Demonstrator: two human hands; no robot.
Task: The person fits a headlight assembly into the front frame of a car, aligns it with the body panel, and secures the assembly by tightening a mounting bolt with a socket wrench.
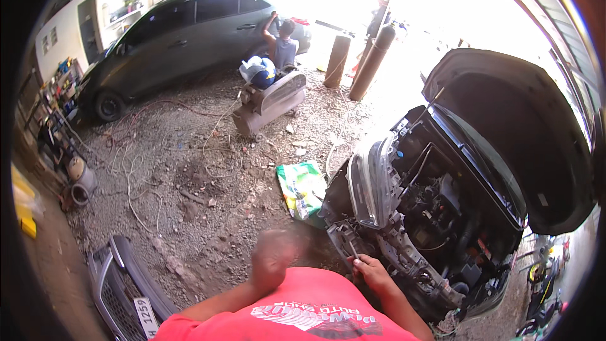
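My right hand (374, 274) is closed, its thumb and fingers around a slim metal tool (354, 251) that points up and away from me. The tool's exact kind is too small to make out. Right beside it is the stripped front end (394, 249) of a dark car, with its bumper off and its headlight (368, 183) exposed. My left hand (275, 259) is raised in front of my red shirt, apart from the car. Motion smears its fingers, and I cannot see whether it holds anything.
The car's hood (514, 132) stands raised at right. A removed bumper (129, 284) lies at lower left. A green and white sack (302, 188) rests on the gravel. Beyond are an air compressor (268, 104), hoses, two gas cylinders (374, 63), a crouching person (285, 47) and another car (183, 41).
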